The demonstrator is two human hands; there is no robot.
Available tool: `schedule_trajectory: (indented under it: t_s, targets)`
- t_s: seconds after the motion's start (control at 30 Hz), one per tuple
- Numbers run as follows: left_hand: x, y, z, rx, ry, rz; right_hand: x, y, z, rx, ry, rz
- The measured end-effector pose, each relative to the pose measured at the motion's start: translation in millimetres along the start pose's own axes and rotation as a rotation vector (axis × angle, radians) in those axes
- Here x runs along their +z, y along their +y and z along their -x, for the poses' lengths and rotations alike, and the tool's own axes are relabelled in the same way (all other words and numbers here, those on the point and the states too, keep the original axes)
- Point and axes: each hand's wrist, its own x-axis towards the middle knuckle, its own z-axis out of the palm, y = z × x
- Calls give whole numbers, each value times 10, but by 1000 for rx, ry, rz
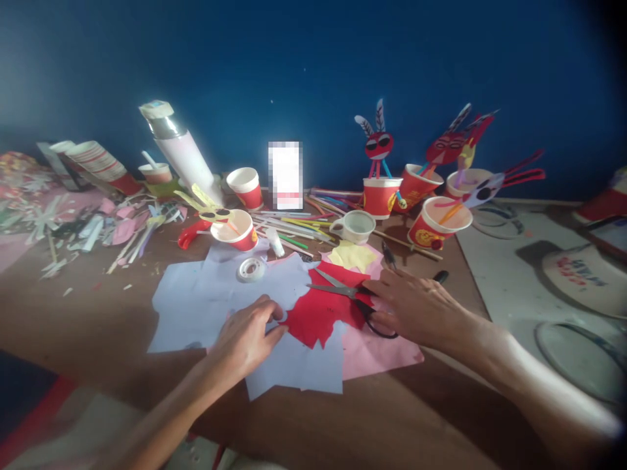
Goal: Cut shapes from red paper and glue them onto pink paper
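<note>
Head view: nearest, a strip of brown tabletop (386, 418) runs between the table's front edge and the papers, with more brown surface to their left, leaving room about the forearms. Blue paper (191, 307) lies in overlapping sheets, its lower right side meeting pink paper (377, 356). Red paper (323, 313), ragged at its near edge, lies over both, between the hands. The left hand (252, 333) is half curled at its left edge, thumb and forefinger close together; whether they pinch the paper I cannot tell. The right hand (409, 303) is loosely bent over the black handles of the scissors (347, 292); how firmly it grips them I cannot tell. Their blades stand parted above the red paper, pointing left. Just beyond sit a tape roll (241, 273) and yellow paper (351, 255). Farther back, a pale mug (365, 228), coloured sticks (313, 230) and red cups crowd the space, before a leaning bottle (189, 160) and blue wall (294, 65).
</note>
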Motion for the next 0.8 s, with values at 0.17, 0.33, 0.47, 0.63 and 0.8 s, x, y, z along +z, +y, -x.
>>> schedule_trajectory:
  t_s: [0.17,0.33,0.47,0.63,0.8]
  targets:
    - [-31,12,1,-29,17,-14,-6,-54,-41,65,-55,22]
    - [-24,29,4,-31,20,76,9,-46,-48,48,-54,23]
    - [-21,39,22,-22,8,136,33,-24,-36,33,-45,42]
    - [-49,16,47,-44,-30,254,81,-6,-22,18,-6,48]
    - [-4,38,79,-195,-89,1023,95,4,-20,5,6,52]
